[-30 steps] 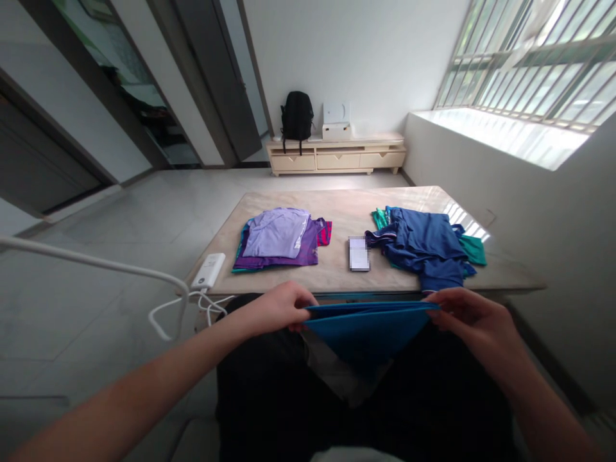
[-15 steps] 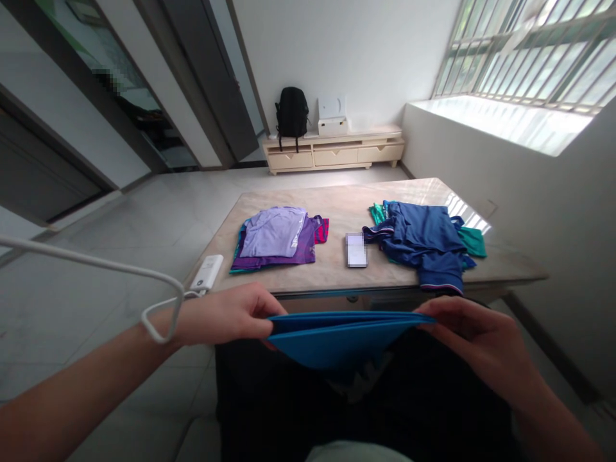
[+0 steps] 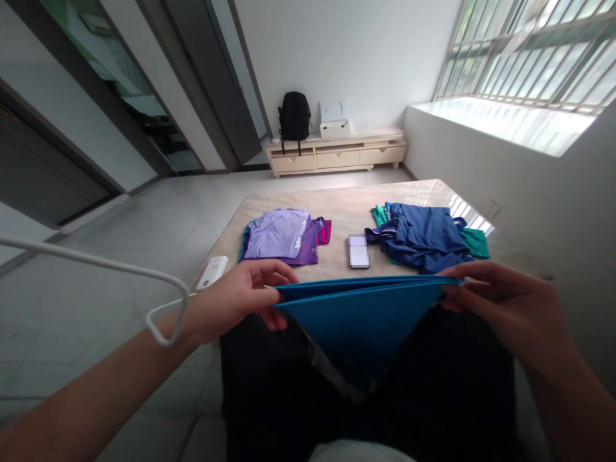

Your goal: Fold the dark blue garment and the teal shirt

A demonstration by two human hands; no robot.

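A bright blue folded garment hangs over my lap, its layered top edge stretched between my two hands. My left hand pinches the left corner between thumb and fingers. At the other end, my right hand is closed on the right corner. The garment's lower part drops into shadow between my dark-clad legs, so its full shape is hidden. Just beyond on the table lie a stack of folded clothes with a lavender piece on top, and a looser pile of navy and green clothes.
A phone lies between the two piles on the marble-look table. Near the left edge is a white power bank, with a white cable looping over my left forearm. Farther back, a low cabinet carries a black backpack and a white box.
Both hands have raised the blue garment toward the table edge, and more of its front hangs in view. It now covers part of the table's near edge. My view has shifted slightly.
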